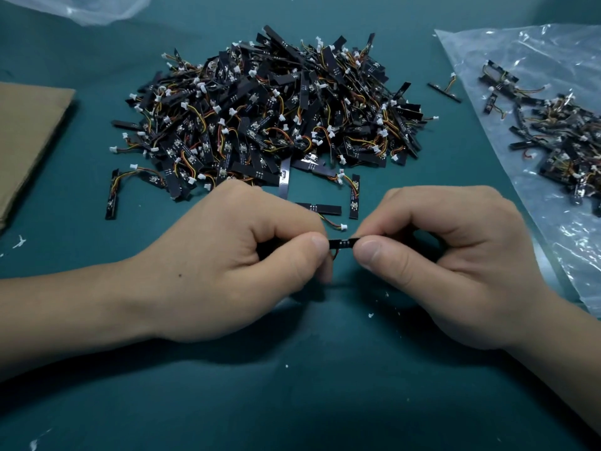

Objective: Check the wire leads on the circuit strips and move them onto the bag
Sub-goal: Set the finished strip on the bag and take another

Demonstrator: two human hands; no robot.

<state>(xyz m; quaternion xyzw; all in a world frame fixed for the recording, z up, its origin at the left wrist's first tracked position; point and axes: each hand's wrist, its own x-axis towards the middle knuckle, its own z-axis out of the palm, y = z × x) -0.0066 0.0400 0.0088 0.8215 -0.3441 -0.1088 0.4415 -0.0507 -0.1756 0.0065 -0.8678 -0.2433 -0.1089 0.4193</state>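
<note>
Circuit strip [340, 244]: where is it sitting?

— Just above the bench [292, 402], towards its front edge, bridging your two hands. Your left grip [234, 265] is pinched on one end between thumb and forefinger, and your right grip [455, 255] is pinched on the other. Only a short black middle section shows between your thumbs.

— And the wire leads?

— A sliver of red-orange wire [335, 254] peeks out beneath the strip. Your fingers hide the rest of the leads and any connector, so you cannot judge them from this angle.

— How will it handle?

— Very light, I'd say: a thin, narrow board, stiff along its length, with soft leads. Flexing it or tugging the wires could strain the joints. Hold it by the bare ends or the long edges, never by the leads.

— Where does it go?

— The bag [487, 53] lies along the bench's right edge, with a smaller heap of strips [566, 138] already on it. The big pile [270, 118] sits at the back centre. Your right grip is nearer the bag, so a one-handed carry looks easy.
</note>
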